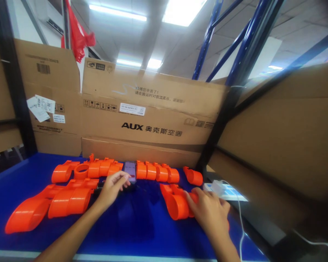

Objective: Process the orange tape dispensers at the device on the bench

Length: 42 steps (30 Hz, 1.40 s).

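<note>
Many orange plastic pipe fittings lie on a blue table (pixel 136 225). My left hand (pixel 112 187) reaches forward, fingertips touching a smartphone (pixel 130 171) that leans upright with its screen lit among a back row of fittings (pixel 153 171). My right hand (pixel 209 211) rests on an orange fitting (pixel 176 202) at the right, fingers curled on its side. Larger orange elbow fittings (pixel 68 200) lie at the left, one long one (pixel 26 214) nearest the front edge.
Big cardboard boxes (pixel 150 120) wall off the back and right of the table. A white charger block with a cable (pixel 217 187) lies at the right edge. Blue and black rack posts (pixel 221 120) stand behind. A single orange fitting (pixel 193 176) lies apart at the right.
</note>
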{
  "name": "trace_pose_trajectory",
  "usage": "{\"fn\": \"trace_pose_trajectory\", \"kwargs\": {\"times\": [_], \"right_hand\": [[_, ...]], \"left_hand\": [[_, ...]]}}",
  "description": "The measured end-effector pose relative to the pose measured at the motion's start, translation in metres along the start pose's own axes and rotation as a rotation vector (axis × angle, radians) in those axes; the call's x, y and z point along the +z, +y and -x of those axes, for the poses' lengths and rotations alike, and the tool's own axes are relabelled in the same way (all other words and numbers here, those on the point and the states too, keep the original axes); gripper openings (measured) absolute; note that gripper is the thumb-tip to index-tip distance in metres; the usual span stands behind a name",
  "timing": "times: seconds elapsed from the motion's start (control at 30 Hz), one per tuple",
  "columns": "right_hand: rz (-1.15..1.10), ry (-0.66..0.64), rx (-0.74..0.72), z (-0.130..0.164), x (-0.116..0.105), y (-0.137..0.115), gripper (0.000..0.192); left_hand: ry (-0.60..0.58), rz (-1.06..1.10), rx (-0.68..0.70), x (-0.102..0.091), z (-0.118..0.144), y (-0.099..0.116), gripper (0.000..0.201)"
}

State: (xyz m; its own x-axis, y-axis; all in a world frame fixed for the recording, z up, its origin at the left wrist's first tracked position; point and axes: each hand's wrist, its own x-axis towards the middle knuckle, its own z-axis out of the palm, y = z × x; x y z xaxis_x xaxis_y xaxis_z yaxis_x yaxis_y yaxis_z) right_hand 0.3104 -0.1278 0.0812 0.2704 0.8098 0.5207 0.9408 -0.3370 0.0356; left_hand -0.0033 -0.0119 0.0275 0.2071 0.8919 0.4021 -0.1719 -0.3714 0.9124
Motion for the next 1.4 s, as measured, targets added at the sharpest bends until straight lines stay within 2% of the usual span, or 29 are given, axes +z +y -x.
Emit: {"fn": "trace_pose_trajectory", "kwargs": {"times": [0.17,0.3,0.43,0.57,0.67,0.73,0.8,0.87,0.93,1.0,1.07,1.13,1.23,1.4], "right_hand": [[-0.088,0.134,-0.007,0.001,-0.001,0.001,0.037],[-0.111,0.322,-0.003,-0.001,-0.009,-0.003,0.045],[-0.149,0.514,-0.001,-0.002,-0.019,-0.009,0.041],[-0.299,0.743,-0.095,0.005,-0.032,-0.023,0.030],[-0.417,0.808,-0.226,0.015,-0.043,-0.048,0.026],[-0.505,0.795,-0.322,0.023,-0.047,-0.071,0.026],[-0.580,0.730,-0.417,0.029,-0.049,-0.098,0.026],[-0.646,0.644,-0.464,0.034,-0.047,-0.123,0.024],[-0.716,0.566,-0.487,0.038,-0.044,-0.142,0.023],[-0.809,0.478,-0.534,0.038,-0.039,-0.154,0.028],[-0.977,0.391,-0.556,0.032,-0.032,-0.159,0.034],[-1.194,0.311,-0.463,0.018,-0.019,-0.160,0.033],[-1.418,0.163,-0.159,-0.013,0.010,-0.159,0.033],[-1.597,0.069,0.191,-0.048,0.059,-0.149,0.031]], "left_hand": [[-0.010,-0.025,-0.011,-0.001,0.000,-0.001,0.029],[-0.005,-0.009,-0.005,-0.001,0.000,-0.001,0.028],[0.002,-0.015,-0.012,-0.001,0.000,0.000,0.027],[-0.011,0.001,-0.007,0.001,0.002,0.005,0.028],[-0.100,0.093,0.005,0.005,0.006,0.009,0.033],[-0.177,0.178,0.013,0.009,0.009,0.009,0.043],[-0.207,0.279,0.016,0.012,0.012,0.007,0.051],[-0.169,0.396,-0.017,0.013,0.015,0.005,0.049],[-0.098,0.503,-0.082,0.014,0.016,0.005,0.036],[-0.035,0.581,-0.144,0.013,0.015,0.006,0.027],[0.018,0.631,-0.170,0.012,0.012,0.006,0.026],[0.056,0.655,-0.186,0.011,0.009,0.005,0.028],[0.103,0.612,-0.217,0.011,0.007,0.002,0.032],[0.169,0.518,-0.278,0.012,0.011,-0.004,0.039]]}}
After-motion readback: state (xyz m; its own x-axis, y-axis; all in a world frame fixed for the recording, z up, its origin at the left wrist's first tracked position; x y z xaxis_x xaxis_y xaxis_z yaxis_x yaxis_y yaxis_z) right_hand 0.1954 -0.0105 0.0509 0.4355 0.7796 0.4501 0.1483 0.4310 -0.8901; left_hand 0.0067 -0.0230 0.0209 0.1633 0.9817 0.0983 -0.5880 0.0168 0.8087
